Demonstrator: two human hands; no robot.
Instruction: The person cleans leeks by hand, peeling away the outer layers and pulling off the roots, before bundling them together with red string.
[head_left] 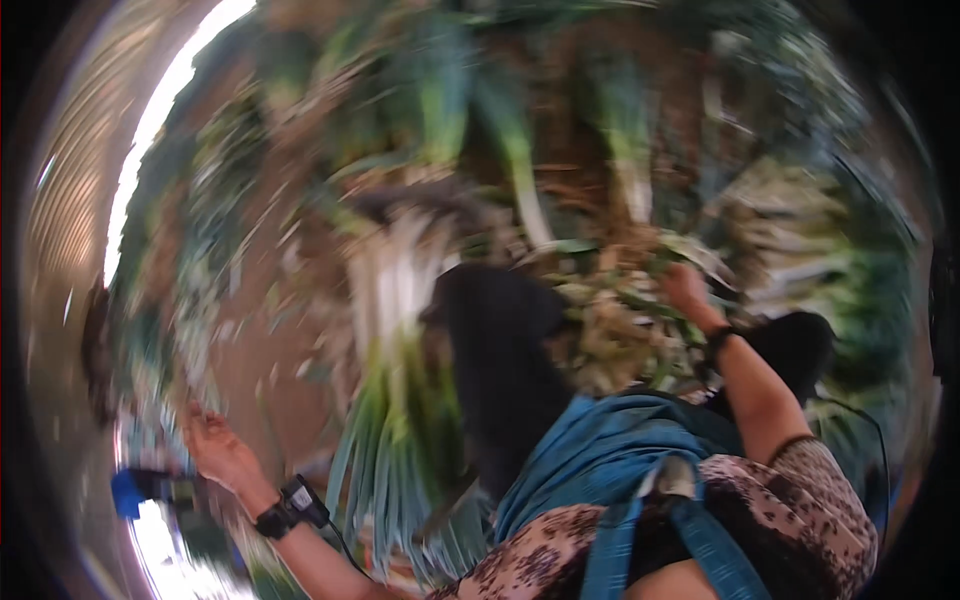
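Out at the far left, my left hand (222,452) is raised with its fingers stretched apart and nothing in it. My right hand (686,290) reaches forward to a heap of leek trimmings (625,335), its fingers curled. Blur hides whatever it may grip; a pale strip of leaf (700,255) lies right beside it. Left of my dark-trousered leg lies a bundle of leeks (395,290), white shafts away from me and green tops toward me. Farther off, a single leek (525,185) and another leek (630,165) rest with their white ends toward me.
More stacked leeks (790,250) lie at the right. Brown soil (270,360) strewn with leaf scraps stretches between my left hand and the bundle. A blue-ended dark object (130,492) is near my left hand. Ribbed sheeting (75,210) curves along the left edge.
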